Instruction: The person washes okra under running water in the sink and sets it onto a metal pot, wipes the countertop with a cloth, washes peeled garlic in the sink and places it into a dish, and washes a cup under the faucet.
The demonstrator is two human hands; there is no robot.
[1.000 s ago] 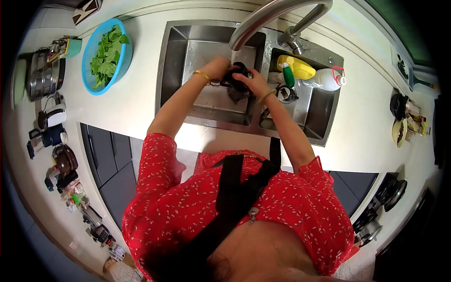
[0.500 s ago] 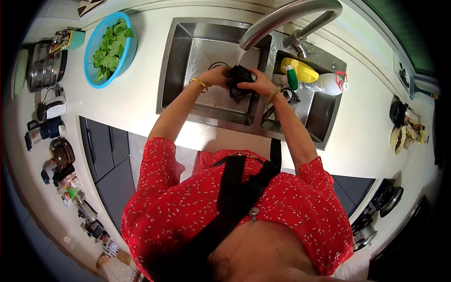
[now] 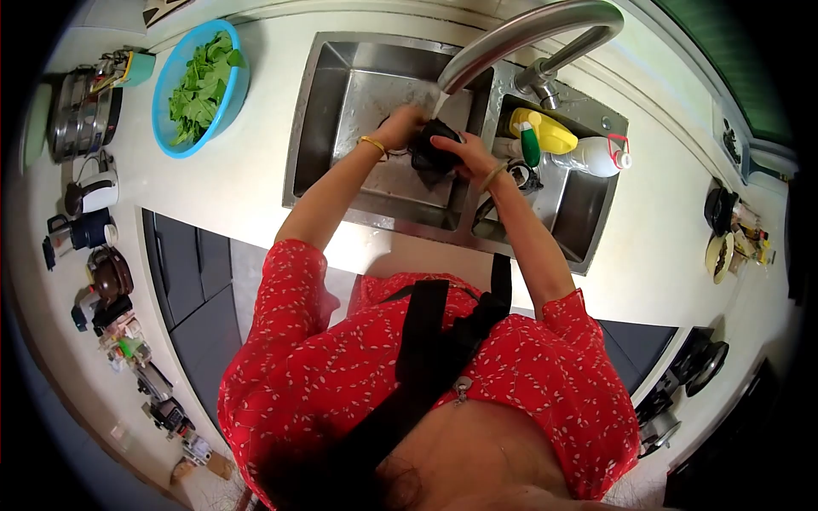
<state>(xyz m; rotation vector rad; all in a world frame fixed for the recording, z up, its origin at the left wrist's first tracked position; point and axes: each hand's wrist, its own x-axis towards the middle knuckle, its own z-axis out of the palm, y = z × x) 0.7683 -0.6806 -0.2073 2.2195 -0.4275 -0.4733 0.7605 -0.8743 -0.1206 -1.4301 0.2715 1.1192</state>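
Note:
My right hand grips a black object over the large sink basin, its thumb across the top. The object is dark and glossy, and its exact kind is not clear. Against its left side is my left hand, fingers bent toward the water stream; the fingertips are blurred and partly hidden. Water runs from the curved metal faucet right beside the object. A dark rim shows in the basin behind my left hand, mostly covered.
The smaller basin holds a yellow bottle, a green-topped bottle and a clear jug with a red handle. Left of the sink stands a blue basin of leafy greens. Kitchenware lines the left counter.
My left hand has shifted slightly up, toward the water stream. The black object has turned in my right hand, whose thumb now lies across its top.

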